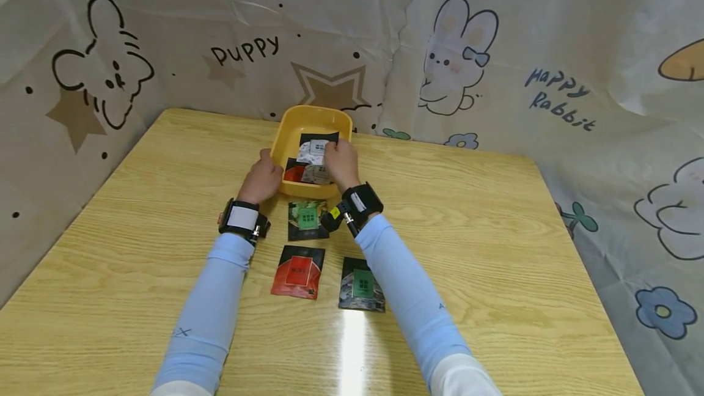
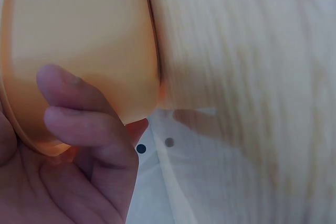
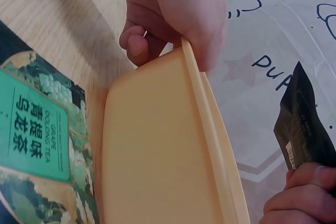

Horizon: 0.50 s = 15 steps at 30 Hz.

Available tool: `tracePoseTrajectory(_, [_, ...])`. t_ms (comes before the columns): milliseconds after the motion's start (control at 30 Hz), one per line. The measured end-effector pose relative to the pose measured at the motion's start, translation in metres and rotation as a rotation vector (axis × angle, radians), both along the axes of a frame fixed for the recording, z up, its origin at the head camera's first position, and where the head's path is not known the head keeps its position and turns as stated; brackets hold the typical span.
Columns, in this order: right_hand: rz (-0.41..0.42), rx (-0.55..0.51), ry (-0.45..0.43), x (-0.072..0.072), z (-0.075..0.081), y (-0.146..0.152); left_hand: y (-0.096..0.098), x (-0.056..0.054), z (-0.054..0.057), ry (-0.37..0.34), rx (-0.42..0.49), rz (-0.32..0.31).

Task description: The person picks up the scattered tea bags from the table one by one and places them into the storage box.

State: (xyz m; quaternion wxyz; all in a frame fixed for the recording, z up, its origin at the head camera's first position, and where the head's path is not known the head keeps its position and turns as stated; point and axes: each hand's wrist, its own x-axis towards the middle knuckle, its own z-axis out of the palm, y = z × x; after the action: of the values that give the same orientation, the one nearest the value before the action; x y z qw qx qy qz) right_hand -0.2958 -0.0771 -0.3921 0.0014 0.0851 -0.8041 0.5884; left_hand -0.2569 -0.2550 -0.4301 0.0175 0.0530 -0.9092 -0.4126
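My left hand (image 1: 261,178) grips the left rim of a yellow plastic basket (image 1: 316,190); in the left wrist view, its fingers (image 2: 84,124) curl against the basket's outer wall. Over the basket, my right hand (image 1: 342,162) pinches a black-and-white tea packet (image 1: 315,149) by its edge. That packet's dark back (image 3: 304,129) stands up above the rim in the right wrist view. Inside the basket lie a red-and-black tea packet (image 1: 295,171) and a greyish packet (image 1: 316,174), which the right hand partly covers.
In front of the basket, a green-labelled grape oolong tea packet (image 1: 308,220) lies on the wooden table (image 1: 467,249). Nearer are a red packet (image 1: 299,272) and another green-labelled packet (image 1: 362,285), the latter beside my right forearm. A printed cloth (image 1: 385,35) hangs behind the table.
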Motion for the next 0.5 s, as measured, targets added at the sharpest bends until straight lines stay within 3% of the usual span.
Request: tracePoseTrajectory(500, [0.014, 0.052, 0.004, -0.0003, 0.0012, -0.0101, 0.0001, 0.0009, 0.0004, 0.007, -0.023, -0.003])
